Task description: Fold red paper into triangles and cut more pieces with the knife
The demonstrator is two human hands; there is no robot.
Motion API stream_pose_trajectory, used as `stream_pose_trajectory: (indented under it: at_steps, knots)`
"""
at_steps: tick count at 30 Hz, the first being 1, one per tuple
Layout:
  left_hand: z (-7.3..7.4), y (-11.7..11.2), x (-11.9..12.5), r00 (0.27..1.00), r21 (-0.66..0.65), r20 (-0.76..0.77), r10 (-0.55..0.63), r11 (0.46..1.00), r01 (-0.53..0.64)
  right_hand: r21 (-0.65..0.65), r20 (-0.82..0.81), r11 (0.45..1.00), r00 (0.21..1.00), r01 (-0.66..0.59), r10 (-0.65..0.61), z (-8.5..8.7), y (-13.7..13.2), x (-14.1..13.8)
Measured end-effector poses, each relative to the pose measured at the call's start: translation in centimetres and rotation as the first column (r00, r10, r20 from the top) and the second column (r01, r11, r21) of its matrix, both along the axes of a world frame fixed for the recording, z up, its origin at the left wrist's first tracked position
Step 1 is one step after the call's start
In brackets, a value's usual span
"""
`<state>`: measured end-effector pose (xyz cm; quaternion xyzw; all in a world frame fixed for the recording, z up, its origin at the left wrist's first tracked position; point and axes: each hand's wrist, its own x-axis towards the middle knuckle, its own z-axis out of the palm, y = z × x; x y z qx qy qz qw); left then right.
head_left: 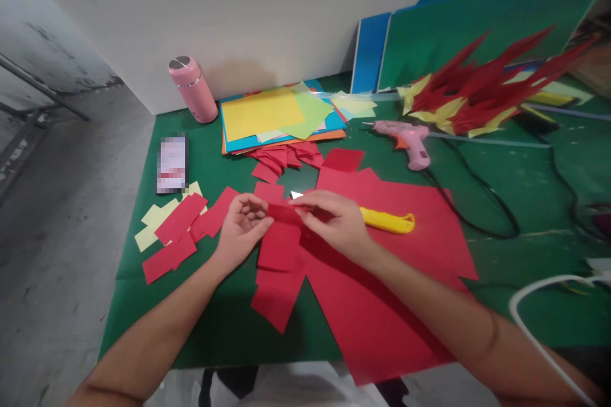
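Between my two hands is a small piece of red paper (282,212), pinched at both ends above the table. My left hand (244,229) grips its left end between thumb and fingers. At the other end, the fingertips of my right hand (334,219) are closed on it. Below lie more red paper rectangles (277,251) and a large red sheet (382,305). A yellow utility knife (389,220) rests on that sheet, partly hidden behind my right hand. Cut red pieces (181,217) overlap pale yellow ones (147,238) left of my left hand.
Stacked coloured paper (262,116) lies at the back, with folded red pieces (286,158) before it. A pink bottle (193,89) and a phone (172,164) are at left. A pink glue gun (405,140) with its cord and a red-and-yellow paper flame (477,89) are at right.
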<state>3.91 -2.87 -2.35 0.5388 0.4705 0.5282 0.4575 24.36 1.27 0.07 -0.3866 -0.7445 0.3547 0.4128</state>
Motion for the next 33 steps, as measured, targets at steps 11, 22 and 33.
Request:
stream_pose_trajectory:
  at_steps: [11, 22, 33]
  knots:
    - [0.4, -0.2, -0.2, 0.995, -0.136, 0.095, 0.018, 0.991, -0.005, 0.267, 0.230, 0.909, 0.937, -0.321, 0.264, -1.1, 0.4, 0.2]
    - [0.1, -0.4, 0.3, 0.994, -0.043, 0.044, 0.104, 0.994, -0.102, 0.019, -0.052, 0.961, 0.960, -0.275, 0.276, -0.3, 0.0, 0.1]
    - [1.0, -0.6, 0.6, 0.997, -0.067, -0.059, 0.057, 0.996, -0.061, -0.079, -0.001, 0.986, 0.989, -0.145, 0.145, -0.7, -0.4, -1.3]
